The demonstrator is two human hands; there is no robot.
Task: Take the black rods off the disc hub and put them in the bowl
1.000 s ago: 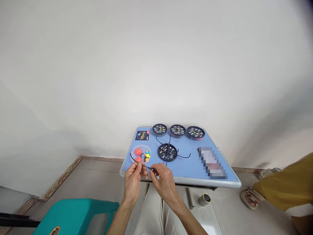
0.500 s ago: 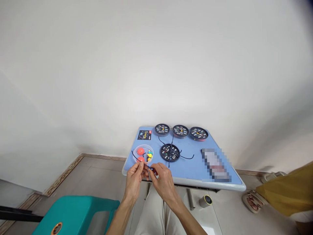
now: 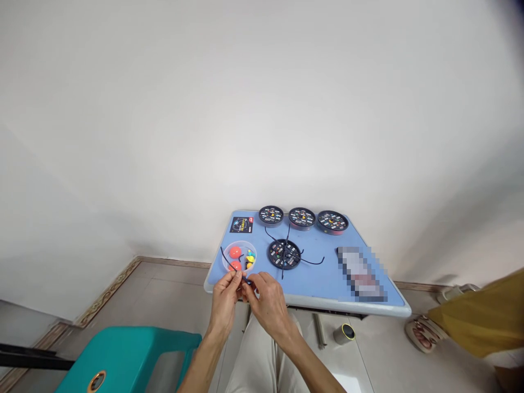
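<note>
My left hand [image 3: 225,297] pinches a thin, curved black rod [image 3: 228,260] that sticks up to the left, over a clear round tub [image 3: 226,250]. My right hand [image 3: 268,300] is closed at the rod's lower end, close against the left fingers; the exact grip there is partly hidden. Inside the tub lie red half-balls [image 3: 234,251] and small yellow and blue pieces [image 3: 250,258]. To the right of the tub, a round black base [image 3: 273,261] printed with planets and labels carries several crossed black rods [image 3: 313,262].
Three round black trays [image 3: 302,218] line the back of the blue table [image 3: 315,281]. A dark printed card [image 3: 241,224] lies back left, a blurred-out flat object [image 3: 362,275] at right. A teal stool [image 3: 135,355] stands left; another person's foot [image 3: 423,333] is at right.
My right hand has shifted slightly left, closer to my left hand along the black rod. My left hand has barely moved, and the things on the table stay where they were.
</note>
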